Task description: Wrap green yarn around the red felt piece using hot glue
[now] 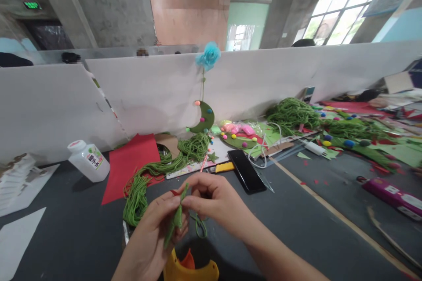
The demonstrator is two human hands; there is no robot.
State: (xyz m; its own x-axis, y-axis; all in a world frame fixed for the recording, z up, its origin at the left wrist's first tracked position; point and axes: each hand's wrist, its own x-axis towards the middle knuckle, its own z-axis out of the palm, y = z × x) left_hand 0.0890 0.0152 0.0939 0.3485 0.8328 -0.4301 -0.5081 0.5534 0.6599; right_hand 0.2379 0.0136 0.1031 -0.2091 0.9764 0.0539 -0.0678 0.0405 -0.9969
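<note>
My left hand (154, 228) and my right hand (211, 199) meet low in the middle of the view, both pinched on a small green felt piece (176, 219) held upright between them. A loop of green yarn (199, 226) hangs just under my right hand. A yellow and orange tool (189, 268) sits directly below my hands at the bottom edge. A skein of green yarn (141, 189) lies on the dark table just left of my hands.
A black phone (246, 170), a yellow-handled knife (222, 167), red felt sheet (130, 164) and white glue bottle (89, 160) lie beyond my hands. A green felt moon (204, 118) hangs on the white partition (263, 79). More green yarn (292, 116) and pompoms crowd the right. A pink box (392, 195) lies far right.
</note>
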